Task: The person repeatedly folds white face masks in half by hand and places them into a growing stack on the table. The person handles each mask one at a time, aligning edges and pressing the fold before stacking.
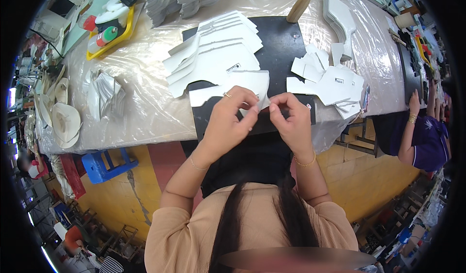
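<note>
At the near edge of a black board [276, 45], a white flat cut-out piece [252, 80] is bent up between my hands. My left hand [230, 115] pinches its near edge with thumb and fingertips. Close on the other side, my right hand [292, 117] pinches the same piece at its corner. The fingers cover part of that edge. Just beyond lies a fanned row of similar white pieces [223, 50], overlapping on the board. To the right, more white cut-outs [335, 84], some with a small dark printed mark, lie in a loose pile.
A wooden stick-like tool [300, 5] stands at the board's far edge. Stacked white pieces [340, 23] lie far right. A yellow tray [127, 33] with bottles sits far left, near a bundle of pieces [104, 94]. A blue stool [109, 166] stands below. Another person [427, 139] works at right.
</note>
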The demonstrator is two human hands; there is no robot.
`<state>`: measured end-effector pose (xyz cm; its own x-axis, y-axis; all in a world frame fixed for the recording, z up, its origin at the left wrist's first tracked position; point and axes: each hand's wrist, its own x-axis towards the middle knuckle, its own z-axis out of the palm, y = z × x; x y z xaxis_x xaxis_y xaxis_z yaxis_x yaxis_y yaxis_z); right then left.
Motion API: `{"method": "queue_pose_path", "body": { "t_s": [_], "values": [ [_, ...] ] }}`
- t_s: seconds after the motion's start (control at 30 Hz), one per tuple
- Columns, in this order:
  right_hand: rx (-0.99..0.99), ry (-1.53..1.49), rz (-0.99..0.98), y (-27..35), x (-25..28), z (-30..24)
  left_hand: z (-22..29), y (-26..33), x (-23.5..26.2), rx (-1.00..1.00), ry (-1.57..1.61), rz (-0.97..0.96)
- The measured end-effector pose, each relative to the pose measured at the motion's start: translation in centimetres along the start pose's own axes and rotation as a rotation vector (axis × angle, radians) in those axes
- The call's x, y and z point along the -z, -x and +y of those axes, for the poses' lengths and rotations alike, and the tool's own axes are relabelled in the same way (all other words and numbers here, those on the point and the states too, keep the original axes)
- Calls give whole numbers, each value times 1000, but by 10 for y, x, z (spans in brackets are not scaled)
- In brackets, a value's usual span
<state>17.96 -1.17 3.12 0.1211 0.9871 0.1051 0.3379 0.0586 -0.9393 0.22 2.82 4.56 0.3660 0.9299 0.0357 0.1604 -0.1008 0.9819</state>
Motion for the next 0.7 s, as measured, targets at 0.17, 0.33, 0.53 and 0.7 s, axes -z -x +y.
{"method": "queue_pose_path", "body": {
  "t_s": [0.17, 0.33, 0.53, 0.7],
  "values": [
    [-141, -509, 40, -8, 0, 33, -29, -3, 14, 254, 601, 119],
    [-355, -792, -8, -7, 6, 41, -40, 1, 2, 192, 719, 84],
    [-165, -532, -14, -5, 2, 29, -30, 8, -18, 140, 586, -5],
    [-341, -90, -27, -5, 8, 22, -29, 12, -24, 62, 551, 36]
  ]
}}
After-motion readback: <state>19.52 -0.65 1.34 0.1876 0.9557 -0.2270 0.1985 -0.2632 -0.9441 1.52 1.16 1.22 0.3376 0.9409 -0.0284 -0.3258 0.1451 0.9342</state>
